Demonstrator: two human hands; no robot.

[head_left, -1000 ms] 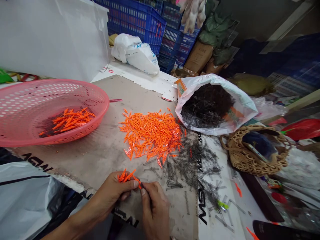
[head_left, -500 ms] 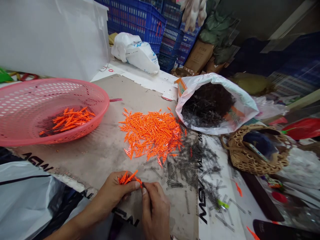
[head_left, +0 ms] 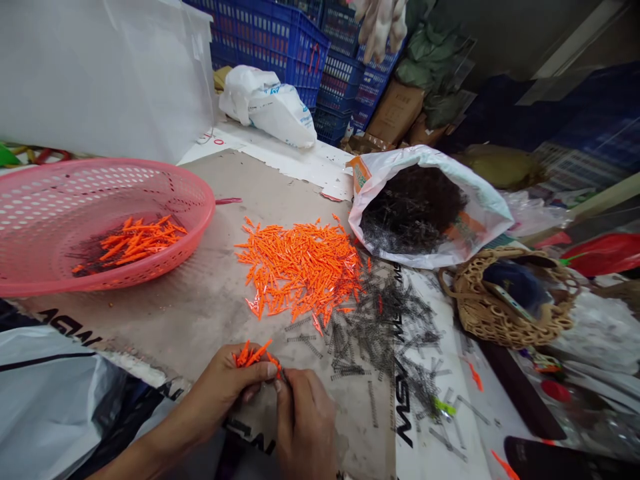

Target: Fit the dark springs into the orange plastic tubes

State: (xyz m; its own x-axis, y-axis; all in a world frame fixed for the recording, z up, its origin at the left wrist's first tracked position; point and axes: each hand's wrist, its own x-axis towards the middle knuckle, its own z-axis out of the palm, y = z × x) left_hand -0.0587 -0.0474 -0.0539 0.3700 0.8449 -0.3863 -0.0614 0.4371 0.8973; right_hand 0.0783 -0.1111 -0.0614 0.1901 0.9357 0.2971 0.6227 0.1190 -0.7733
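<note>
My left hand is closed round a small bunch of orange plastic pins whose tips stick up past the fingers. Against it, my right hand pinches at one pin's end; a small dark spring seems to sit there but is too small to be sure. Both hands hover over the cardboard sheet near its front edge. Beyond them lies a heap of loose orange pins, with scattered dark metal springs to its right.
A pink perforated basket at left holds some orange pins. A white bag full of springs lies open at the back right, a woven basket beside it. Blue crates stand behind.
The hands have stayed almost in place. My right hand's fingers have shifted slightly toward the left hand at the pin's end.
</note>
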